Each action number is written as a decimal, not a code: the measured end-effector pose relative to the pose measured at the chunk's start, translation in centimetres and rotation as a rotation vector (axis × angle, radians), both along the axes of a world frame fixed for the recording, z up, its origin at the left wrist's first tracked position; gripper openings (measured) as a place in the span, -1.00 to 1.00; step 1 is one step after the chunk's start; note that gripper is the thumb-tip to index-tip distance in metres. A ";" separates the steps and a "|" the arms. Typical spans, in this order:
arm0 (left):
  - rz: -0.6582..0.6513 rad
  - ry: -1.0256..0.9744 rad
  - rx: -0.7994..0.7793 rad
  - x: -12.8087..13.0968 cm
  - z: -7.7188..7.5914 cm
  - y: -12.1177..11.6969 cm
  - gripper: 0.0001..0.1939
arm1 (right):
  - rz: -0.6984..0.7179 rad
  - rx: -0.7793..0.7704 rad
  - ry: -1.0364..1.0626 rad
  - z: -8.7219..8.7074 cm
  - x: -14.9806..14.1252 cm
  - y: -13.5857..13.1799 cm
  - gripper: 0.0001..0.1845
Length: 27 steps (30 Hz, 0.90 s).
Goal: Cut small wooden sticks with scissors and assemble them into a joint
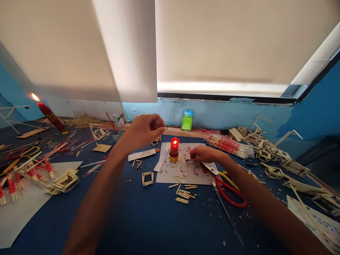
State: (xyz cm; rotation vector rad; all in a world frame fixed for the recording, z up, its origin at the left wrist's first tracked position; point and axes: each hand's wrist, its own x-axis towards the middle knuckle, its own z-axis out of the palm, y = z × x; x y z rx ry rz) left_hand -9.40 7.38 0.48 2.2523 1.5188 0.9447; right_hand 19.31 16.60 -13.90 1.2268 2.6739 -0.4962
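My left hand (145, 130) is raised above the blue table, fingers curled in a pinch on a small stick piece near its fingertips. My right hand (205, 154) rests on a white paper sheet (186, 171), fingers closed around a small tool or stick that I cannot name. A short lit red candle (174, 148) in a gold holder stands on the sheet between my hands. Cut bamboo stick pieces (183, 193) lie just in front of the sheet, and a small square stick frame (147, 178) lies to its left.
Red-handled pliers (231, 193) and a metal ruler (225, 209) lie right of the sheet. A tall lit red candle (51, 117) leans at far left. Stick frames (276, 159) pile at right, chopstick wrappers (32, 173) at left, a wrapped bundle (230, 145) behind.
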 end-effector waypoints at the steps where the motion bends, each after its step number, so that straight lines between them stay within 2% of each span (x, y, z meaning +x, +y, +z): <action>1: -0.013 -0.020 0.010 0.2 0.2 -0.5 -0.85 | -0.002 0.017 -0.008 -0.5 0.0 -0.4 -0.69; 6: -0.074 -0.149 0.056 0.9 0.8 -2.1 -0.89 | 0.025 0.172 0.047 -0.8 -0.6 -3.3 -0.71; 8: -0.089 -0.185 0.059 1.0 0.9 -2.4 -0.91 | 0.097 0.205 0.099 -0.8 -1.5 -5.0 -0.73; 12: -0.131 -0.295 0.049 1.2 1.0 -2.6 -0.92 | 0.313 0.166 0.167 -1.2 -4.2 -8.5 -0.82; 14: -0.149 -0.360 0.053 1.3 1.0 -2.7 -0.93 | 0.369 0.172 0.181 -1.3 -5.2 -9.6 -0.86; 17: -0.151 -0.434 0.072 1.3 1.0 -2.9 -0.92 | 0.424 0.177 0.181 -1.4 -5.6 -10.2 -0.88; 24: -0.171 -0.507 0.067 1.4 1.2 -3.3 -0.86 | 0.535 0.113 0.199 -1.8 -5.8 -9.5 -0.87; 27: -0.233 -0.567 0.021 1.6 1.2 -3.4 -0.86 | 0.510 0.095 0.286 -0.3 -5.8 -9.4 -0.88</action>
